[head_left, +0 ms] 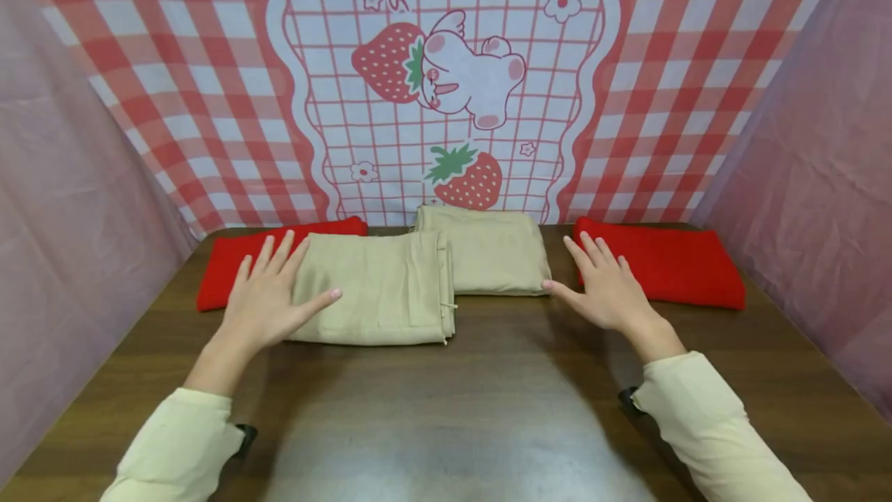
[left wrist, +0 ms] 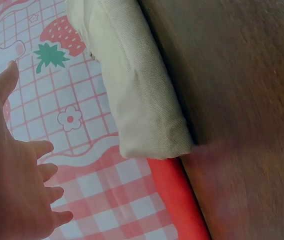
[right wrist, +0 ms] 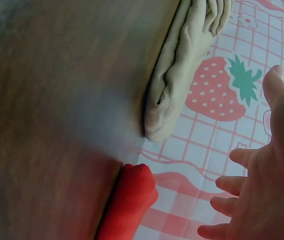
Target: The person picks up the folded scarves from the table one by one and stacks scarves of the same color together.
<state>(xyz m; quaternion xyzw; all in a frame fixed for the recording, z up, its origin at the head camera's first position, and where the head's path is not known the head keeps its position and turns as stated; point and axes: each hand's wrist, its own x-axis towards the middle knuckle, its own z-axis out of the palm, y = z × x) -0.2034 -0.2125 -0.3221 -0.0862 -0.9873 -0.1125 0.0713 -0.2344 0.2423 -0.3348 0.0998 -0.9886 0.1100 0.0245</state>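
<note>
Two folded beige cloths lie on the table in the head view: a nearer one left of middle, and a farther one behind it, partly covered by it. At the back left is a folded red cloth, half hidden by the near beige cloth and the left hand. Another folded red cloth lies at the back right. My left hand, fingers spread, hovers over the near beige cloth's left side. My right hand, also spread, hovers by the right red cloth's left end. Both hands hold nothing.
The brown wooden table reaches toward me. A strawberry-print checked curtain hangs behind its far edge. Pink drapes close off the left and right sides. A dark strap piece shows at the left sleeve.
</note>
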